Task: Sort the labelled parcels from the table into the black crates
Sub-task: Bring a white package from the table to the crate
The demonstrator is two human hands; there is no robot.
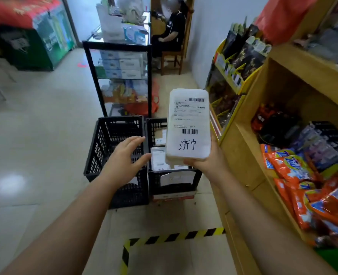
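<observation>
My right hand [207, 162] holds a white parcel [188, 124] upright from below; its label shows barcodes and handwritten characters. The parcel hangs above the right black crate [174, 182], which holds several labelled parcels [160, 157]. The left black crate [106, 145] beside it looks empty as far as I can see. My left hand [124, 157] hovers open over the left crate's right side, fingers spread, holding nothing.
A black glass shelf unit [117, 76] with boxes stands just behind the crates. Wooden shelves [263, 124] with orange detergent bags [310, 189] line the right. A person sits on a chair [172, 56] at the back. Yellow-black tape [164, 238] marks the floor.
</observation>
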